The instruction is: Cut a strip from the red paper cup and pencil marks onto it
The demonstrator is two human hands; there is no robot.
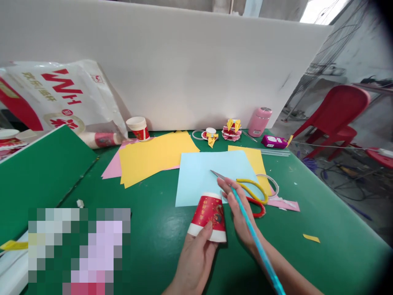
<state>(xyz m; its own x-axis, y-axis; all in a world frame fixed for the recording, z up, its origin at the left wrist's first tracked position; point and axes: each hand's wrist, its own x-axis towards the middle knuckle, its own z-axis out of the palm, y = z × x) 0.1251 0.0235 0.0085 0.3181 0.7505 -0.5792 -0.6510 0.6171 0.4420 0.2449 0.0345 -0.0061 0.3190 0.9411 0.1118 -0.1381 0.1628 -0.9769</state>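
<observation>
My left hand (196,256) grips a red and white paper cup (210,217) upside down, thumb across its printed side. Just right of it, the fingers of my right hand (239,211) close over the middle of a pair of scissors (256,189). Their blade tip points left over a light blue sheet of paper (196,176), and the yellow and red handles stick out to the right. A long teal strip or stick (258,243) crosses in front of my right hand. I cannot tell whether the hand holds it.
Yellow sheets (153,157) lie at the back left, over pink paper. A paper cup (138,128), two paper-cup figures (232,130) and a pink bottle (260,121) stand along the white board. A tape roll (275,186) lies right of the scissors, a green board (46,176) leans left.
</observation>
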